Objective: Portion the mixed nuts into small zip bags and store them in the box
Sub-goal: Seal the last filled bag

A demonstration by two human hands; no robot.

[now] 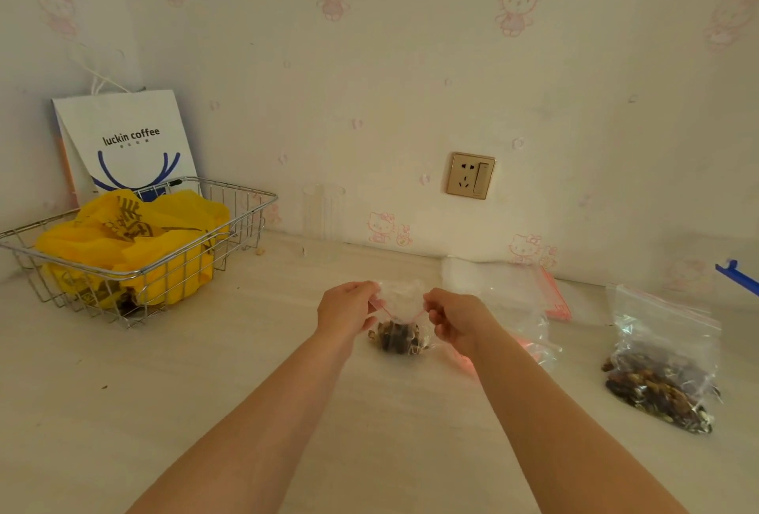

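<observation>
- A pale tabletop (pixel 246 369) meets a wall papered with pink cartoon cats.
- At centre, a small zip bag (pixel 400 322) of mixed nuts stands on the table, its top pinched by the left hand (pixel 347 310) and right hand (pixel 456 318).
- A larger bag of nuts (pixel 661 365) lies right; a wire basket (pixel 230 205) with a yellow bag (pixel 123 242) sits left.

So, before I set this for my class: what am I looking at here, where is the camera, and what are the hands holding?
There is no machine. One camera worn on a person's head looks down at their two bare arms. The left hand and right hand pinch the top corners of a small zip bag with nuts in its bottom. On the table lie a larger bag of nuts to the right, empty zip bags behind the right hand, and a wire basket holding a yellow plastic bag to the left.
</observation>
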